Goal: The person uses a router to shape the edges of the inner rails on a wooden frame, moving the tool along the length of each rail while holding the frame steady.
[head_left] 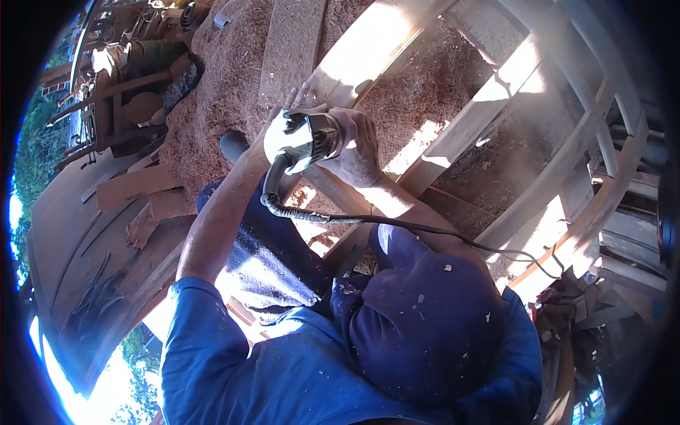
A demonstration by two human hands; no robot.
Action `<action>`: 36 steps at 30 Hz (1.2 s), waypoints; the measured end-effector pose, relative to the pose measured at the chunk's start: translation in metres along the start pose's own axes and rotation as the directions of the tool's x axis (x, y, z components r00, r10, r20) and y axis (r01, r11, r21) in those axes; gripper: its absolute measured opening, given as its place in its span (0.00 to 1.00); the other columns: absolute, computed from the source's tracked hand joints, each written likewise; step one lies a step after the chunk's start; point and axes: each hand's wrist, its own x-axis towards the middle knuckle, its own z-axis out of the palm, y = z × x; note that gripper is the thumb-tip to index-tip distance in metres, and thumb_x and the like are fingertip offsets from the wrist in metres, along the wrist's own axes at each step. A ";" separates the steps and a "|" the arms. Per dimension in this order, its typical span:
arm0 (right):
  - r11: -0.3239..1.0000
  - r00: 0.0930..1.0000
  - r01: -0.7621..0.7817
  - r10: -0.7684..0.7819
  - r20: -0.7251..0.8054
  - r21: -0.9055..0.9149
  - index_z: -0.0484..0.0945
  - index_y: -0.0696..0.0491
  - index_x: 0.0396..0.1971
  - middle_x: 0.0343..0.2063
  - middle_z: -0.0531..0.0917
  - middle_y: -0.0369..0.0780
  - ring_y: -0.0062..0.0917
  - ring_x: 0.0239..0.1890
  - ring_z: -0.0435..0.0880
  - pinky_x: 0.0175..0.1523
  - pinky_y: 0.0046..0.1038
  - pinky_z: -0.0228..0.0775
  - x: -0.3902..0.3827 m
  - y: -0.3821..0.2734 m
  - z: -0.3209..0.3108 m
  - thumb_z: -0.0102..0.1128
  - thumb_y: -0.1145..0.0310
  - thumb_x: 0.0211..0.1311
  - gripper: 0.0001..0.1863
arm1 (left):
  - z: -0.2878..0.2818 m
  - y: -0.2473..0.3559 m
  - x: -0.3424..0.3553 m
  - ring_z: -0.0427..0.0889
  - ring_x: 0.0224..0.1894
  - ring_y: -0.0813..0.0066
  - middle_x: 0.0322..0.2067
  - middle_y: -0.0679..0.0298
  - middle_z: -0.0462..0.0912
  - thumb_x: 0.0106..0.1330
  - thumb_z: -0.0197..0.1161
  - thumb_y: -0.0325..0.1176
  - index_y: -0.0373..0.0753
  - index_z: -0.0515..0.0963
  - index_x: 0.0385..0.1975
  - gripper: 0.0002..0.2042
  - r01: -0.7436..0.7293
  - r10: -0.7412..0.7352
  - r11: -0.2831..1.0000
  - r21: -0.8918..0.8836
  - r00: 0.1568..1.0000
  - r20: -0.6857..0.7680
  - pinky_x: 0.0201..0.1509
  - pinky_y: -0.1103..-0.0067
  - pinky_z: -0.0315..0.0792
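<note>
Loose, fibrous sawdust (219,81) spreads over the ground in a rough, reddish-brown mat. Across it runs a framework of pale, straight-edged timber beams (482,106), with sunlight glaring off their flat faces. To my left lies a broad, smooth, dull-brown panel (64,234) with a curved outline, and jagged flat offcuts (166,202) rest near its upper edge. My soft blue shirt (283,375) wrinkles below, beside dark blue cloth (432,319) bulging in a rounded fold flecked with wood chips. A flat, dusty plank (294,42) lies beyond my hands. A thin black cord (382,218), thicker and wrapped near the tool, trails to my right. The power tool (301,138), rounded, pale and shiny with a dark slotted band, sits between my hands at a beam. My dusty right hand (358,145) is curled around its side; my left hand (272,117) is against its far left side, fingers partly hidden, so I cannot tell how tightly it grips.
</note>
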 end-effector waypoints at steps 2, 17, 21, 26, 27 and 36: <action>0.999 1.000 -0.026 0.026 -0.014 0.021 0.66 0.50 0.60 0.48 0.77 0.43 0.41 0.50 0.78 0.57 0.45 0.68 0.006 -0.004 -0.006 0.85 0.58 0.36 0.49 | -0.001 -0.001 -0.002 0.69 0.68 0.61 0.64 0.61 0.75 0.58 0.73 0.54 0.50 0.71 0.65 0.35 -0.004 0.004 1.000 0.015 1.000 -0.003 0.74 0.59 0.57; 0.997 0.997 -0.013 0.007 -0.082 -0.070 0.69 0.50 0.58 0.47 0.77 0.40 0.37 0.49 0.78 0.56 0.44 0.68 0.038 0.046 -0.027 0.87 0.55 0.32 0.49 | -0.019 0.035 0.053 0.71 0.67 0.59 0.63 0.58 0.76 0.56 0.75 0.51 0.48 0.73 0.63 0.35 -0.011 -0.008 0.981 0.193 0.995 0.098 0.72 0.55 0.59; 0.985 0.995 -0.041 0.024 -0.099 -0.170 0.69 0.51 0.58 0.49 0.76 0.41 0.38 0.50 0.78 0.57 0.44 0.69 0.049 0.068 -0.023 0.86 0.51 0.32 0.50 | -0.031 0.050 0.078 0.71 0.67 0.58 0.62 0.57 0.77 0.56 0.75 0.51 0.48 0.74 0.63 0.34 0.013 -0.052 0.966 0.260 0.988 0.144 0.72 0.54 0.59; 0.983 0.995 -0.063 0.048 -0.087 -0.174 0.68 0.53 0.55 0.44 0.76 0.42 0.38 0.46 0.79 0.50 0.43 0.74 0.073 0.102 -0.036 0.86 0.54 0.35 0.46 | -0.039 0.069 0.121 0.78 0.61 0.59 0.57 0.56 0.82 0.55 0.77 0.45 0.42 0.77 0.59 0.31 0.020 -0.077 0.917 0.398 0.989 0.130 0.67 0.65 0.69; 0.977 0.995 -0.024 0.004 -0.098 -0.210 0.68 0.53 0.55 0.44 0.76 0.42 0.37 0.45 0.79 0.48 0.42 0.75 0.077 0.107 -0.037 0.86 0.54 0.35 0.46 | -0.038 0.072 0.127 0.78 0.61 0.58 0.57 0.56 0.82 0.54 0.77 0.46 0.43 0.78 0.59 0.32 0.003 -0.062 0.883 0.470 0.992 0.110 0.67 0.66 0.69; 0.995 0.992 -0.003 -0.010 -0.128 -0.097 0.70 0.50 0.56 0.46 0.76 0.40 0.38 0.47 0.78 0.54 0.43 0.67 0.041 0.033 -0.013 0.83 0.49 0.38 0.45 | -0.031 0.058 0.043 0.73 0.66 0.60 0.64 0.57 0.74 0.62 0.72 0.44 0.44 0.73 0.64 0.31 0.021 -0.073 0.921 0.388 0.990 0.121 0.72 0.64 0.67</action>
